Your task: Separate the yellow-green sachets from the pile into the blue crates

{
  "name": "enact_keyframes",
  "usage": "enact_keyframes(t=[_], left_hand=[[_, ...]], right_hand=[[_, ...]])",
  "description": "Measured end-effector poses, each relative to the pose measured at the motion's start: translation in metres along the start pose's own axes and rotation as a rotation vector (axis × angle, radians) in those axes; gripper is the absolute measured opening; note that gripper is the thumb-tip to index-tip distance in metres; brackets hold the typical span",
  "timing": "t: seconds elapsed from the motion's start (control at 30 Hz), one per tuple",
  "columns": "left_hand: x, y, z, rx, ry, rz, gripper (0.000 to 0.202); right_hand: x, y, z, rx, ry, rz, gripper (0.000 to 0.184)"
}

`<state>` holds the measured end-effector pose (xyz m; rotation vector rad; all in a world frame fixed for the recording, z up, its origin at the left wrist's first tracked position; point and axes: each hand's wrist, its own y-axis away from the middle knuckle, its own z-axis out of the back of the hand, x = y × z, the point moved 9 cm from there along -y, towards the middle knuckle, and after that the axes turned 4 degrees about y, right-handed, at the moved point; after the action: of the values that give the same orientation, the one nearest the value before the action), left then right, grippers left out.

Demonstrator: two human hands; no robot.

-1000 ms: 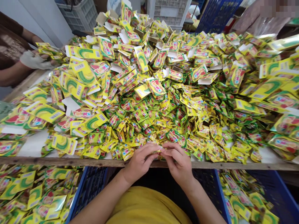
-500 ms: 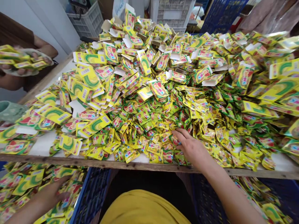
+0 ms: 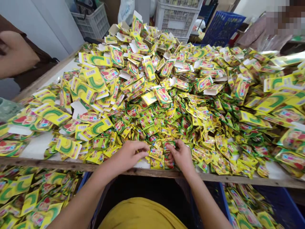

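Note:
A big heap of small yellow-green sachets [image 3: 181, 124] covers the near half of the table [image 3: 38, 147]. My left hand [image 3: 130, 154] rests at the front edge, fingers curled down onto sachets [image 3: 156, 152] beside it. My right hand [image 3: 179, 156] lies just right of it, fingers pinched around a few sachets [image 3: 169, 145]. Both hands are close together, a few centimetres apart. Flat yellow cartons [image 3: 91, 78] pile up at the left and far side.
A blue crate [image 3: 274, 203] with sachets sits below the table on the right, and another one full of cartons [image 3: 30, 197] on the left. White crates [image 3: 176, 16] stand at the back. A person's arm [image 3: 16, 54] shows at far left, another person at top right.
My left hand came up from the lower left crate to the table's front edge. My right hand drew back from the heap toward the edge, closing on sachets.

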<state>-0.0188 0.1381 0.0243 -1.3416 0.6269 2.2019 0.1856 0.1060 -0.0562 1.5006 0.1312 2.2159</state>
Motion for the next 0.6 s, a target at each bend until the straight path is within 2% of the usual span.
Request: enact_keyframes(t=[0.1,0.17,0.23,0.33,0.4,0.47,0.53,0.6], left_hand=[[-0.001,-0.01,0.021,-0.152,-0.058,-0.028,0.017],[0.0,-0.007,0.045,-0.282,-0.1,-0.049,0.014],[0.001,0.002,0.076,-0.456,-0.156,-0.075,0.013],[0.001,0.025,0.129,-0.778,-0.257,-0.101,0.012],[0.0,0.037,0.154,-0.942,-0.345,-0.126,0.012],[-0.001,0.035,0.164,-0.978,-0.484,-0.174,0.011],[0.002,0.021,0.159,-0.912,-0.666,-0.214,0.012],[0.01,0.006,0.151,-0.861,-0.824,-0.229,0.025]], right_hand=[[0.007,-0.001,0.009,-0.249,0.25,0.159,0.043],[0.015,0.0,0.014,-0.35,0.363,0.265,0.044],[0.017,-0.003,0.016,-0.361,0.379,0.296,0.046],[0.016,-0.009,0.014,-0.325,0.372,0.282,0.054],[0.023,-0.006,0.013,-0.367,0.454,0.345,0.065],[0.031,-0.001,0.011,-0.42,0.56,0.399,0.074],[0.029,-0.001,0.009,-0.408,0.588,0.365,0.077],[0.021,-0.003,0.01,-0.384,0.537,0.303,0.077]])
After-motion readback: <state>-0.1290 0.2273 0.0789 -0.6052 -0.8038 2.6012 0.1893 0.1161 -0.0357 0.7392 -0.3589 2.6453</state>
